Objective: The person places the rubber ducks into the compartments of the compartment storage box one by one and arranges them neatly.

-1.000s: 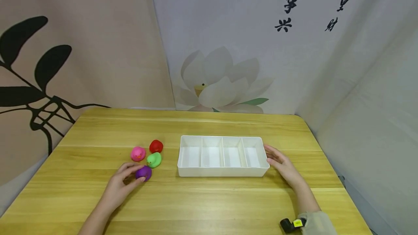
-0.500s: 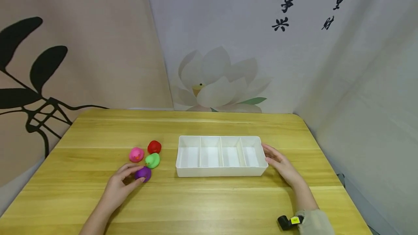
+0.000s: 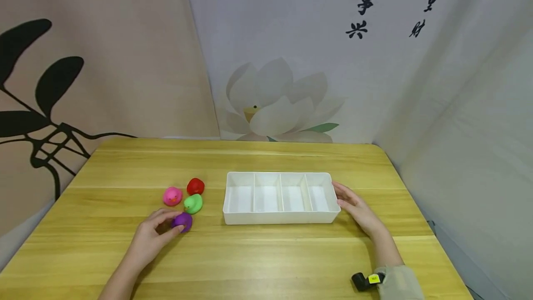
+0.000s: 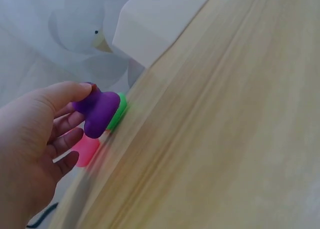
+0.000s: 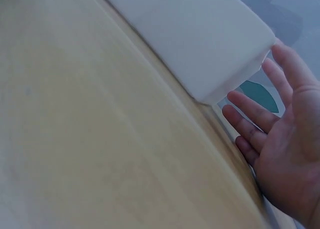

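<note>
At the left of the table, my left hand [image 3: 151, 234] pinches a purple toy duck [image 3: 183, 221] between thumb and fingers; the left wrist view shows the same purple duck [image 4: 102, 111] close up. Just beyond it sit a green toy duck [image 3: 193, 203] and a pink toy duck [image 3: 172, 196]. A red rounded toy [image 3: 195, 186] lies behind the green one, its face not visible. My right hand [image 3: 359, 209] rests against the right end of a white divided box [image 3: 281, 218], fingers fairly straight, as the right wrist view also shows with that hand [image 5: 287, 134] at the box's end wall.
The box has several compartments in a row, with nothing seen in them. It stands on a wooden table [image 3: 266, 263]. A printed cloth [image 3: 291, 36] hangs behind the table. A black device [image 3: 361, 282] with a yellow label is at the right sleeve.
The head view has shifted slightly, so everything sits a little further left in it. Both hands, the ducks and the box keep their places relative to each other.
</note>
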A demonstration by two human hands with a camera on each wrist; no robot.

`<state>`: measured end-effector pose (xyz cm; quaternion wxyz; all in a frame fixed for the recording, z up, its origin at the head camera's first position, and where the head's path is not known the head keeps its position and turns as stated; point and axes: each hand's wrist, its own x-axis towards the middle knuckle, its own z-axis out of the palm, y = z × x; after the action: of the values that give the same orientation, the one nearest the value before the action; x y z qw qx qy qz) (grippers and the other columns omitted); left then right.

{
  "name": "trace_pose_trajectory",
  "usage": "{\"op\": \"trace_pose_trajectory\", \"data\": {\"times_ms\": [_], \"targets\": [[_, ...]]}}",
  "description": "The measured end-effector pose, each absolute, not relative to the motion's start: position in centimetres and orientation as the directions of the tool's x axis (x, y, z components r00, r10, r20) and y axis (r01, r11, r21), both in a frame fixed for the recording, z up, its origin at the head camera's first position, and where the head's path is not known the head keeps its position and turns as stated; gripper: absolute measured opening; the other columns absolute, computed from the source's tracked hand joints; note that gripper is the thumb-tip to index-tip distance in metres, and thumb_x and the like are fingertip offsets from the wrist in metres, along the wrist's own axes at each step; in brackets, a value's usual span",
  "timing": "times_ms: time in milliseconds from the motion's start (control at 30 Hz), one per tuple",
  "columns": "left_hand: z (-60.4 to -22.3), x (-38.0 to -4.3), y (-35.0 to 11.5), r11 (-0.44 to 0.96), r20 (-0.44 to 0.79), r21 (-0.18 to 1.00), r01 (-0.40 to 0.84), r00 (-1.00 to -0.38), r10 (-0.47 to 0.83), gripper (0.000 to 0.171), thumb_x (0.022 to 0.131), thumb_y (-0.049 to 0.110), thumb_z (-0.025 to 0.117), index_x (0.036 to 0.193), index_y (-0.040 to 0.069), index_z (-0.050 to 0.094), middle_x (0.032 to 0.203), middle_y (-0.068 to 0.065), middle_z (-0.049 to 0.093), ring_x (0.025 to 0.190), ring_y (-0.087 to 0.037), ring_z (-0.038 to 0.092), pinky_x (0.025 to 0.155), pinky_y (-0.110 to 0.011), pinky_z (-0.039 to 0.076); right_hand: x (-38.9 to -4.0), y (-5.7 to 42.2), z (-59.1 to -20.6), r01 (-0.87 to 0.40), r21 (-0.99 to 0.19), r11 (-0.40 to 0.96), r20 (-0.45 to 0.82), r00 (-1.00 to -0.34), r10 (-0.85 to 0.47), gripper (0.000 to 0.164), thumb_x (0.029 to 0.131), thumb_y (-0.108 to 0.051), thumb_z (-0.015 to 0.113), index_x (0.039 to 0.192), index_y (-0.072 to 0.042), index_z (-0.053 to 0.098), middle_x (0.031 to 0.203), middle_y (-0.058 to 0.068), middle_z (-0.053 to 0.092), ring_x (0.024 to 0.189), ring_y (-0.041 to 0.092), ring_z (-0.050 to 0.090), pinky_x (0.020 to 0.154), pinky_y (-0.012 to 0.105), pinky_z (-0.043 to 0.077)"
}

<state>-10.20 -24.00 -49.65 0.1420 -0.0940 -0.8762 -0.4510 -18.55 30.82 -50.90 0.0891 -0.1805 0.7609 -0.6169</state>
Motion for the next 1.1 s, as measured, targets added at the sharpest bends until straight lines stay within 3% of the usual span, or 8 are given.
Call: {"op": "trace_pose_trajectory", "data": {"times_ms": [367, 800, 1100], "targets": [[-48.0, -10.0, -23.2, 0.573, 0.322, 0.769, 0.285, -0.946, 0.038, 0.032, 0.075, 0.006, 0.081, 0.106, 0.008, 0.071, 0.108, -0.005, 0.064, 0.085, -0.008, 0.056, 0.071, -0.024, 0.05, -18.5, 30.7, -50.3, -0.144, -0.971, 0.19, 0.062, -0.923, -0.38, 0.052, 0.1, -0.012, 0.05, 0.149, -0.007, 0.031, 0.145, 0.023, 0.036, 0.123, 0.008, 0.045, 0.096, 0.021, 0.038], [-46.1, -10.5, -22.1, 0.553, 0.374, 0.75, 0.362, -0.923, 0.096, 0.033, 0.074, 0.002, 0.08, 0.105, 0.011, 0.071, 0.099, 0.003, 0.064, 0.083, -0.012, 0.054, 0.07, -0.024, 0.042, -18.6, 30.7, -50.2, -0.124, -0.974, 0.19, 0.042, -0.922, -0.385, 0.052, 0.1, -0.013, 0.05, 0.149, -0.008, 0.031, 0.145, 0.023, 0.036, 0.123, 0.009, 0.045, 0.096, 0.021, 0.037], [-44.3, -11.2, -20.6, 0.526, 0.392, 0.748, 0.405, -0.909, 0.142, 0.033, 0.076, 0.008, 0.081, 0.106, 0.015, 0.071, 0.097, 0.006, 0.065, 0.083, -0.013, 0.053, 0.07, -0.029, 0.042, -18.4, 30.6, -50.2, -0.126, -0.972, 0.198, 0.044, -0.926, -0.375, 0.053, 0.1, -0.014, 0.051, 0.148, -0.008, 0.032, 0.144, 0.022, 0.037, 0.123, 0.01, 0.044, 0.096, 0.021, 0.037]]}}
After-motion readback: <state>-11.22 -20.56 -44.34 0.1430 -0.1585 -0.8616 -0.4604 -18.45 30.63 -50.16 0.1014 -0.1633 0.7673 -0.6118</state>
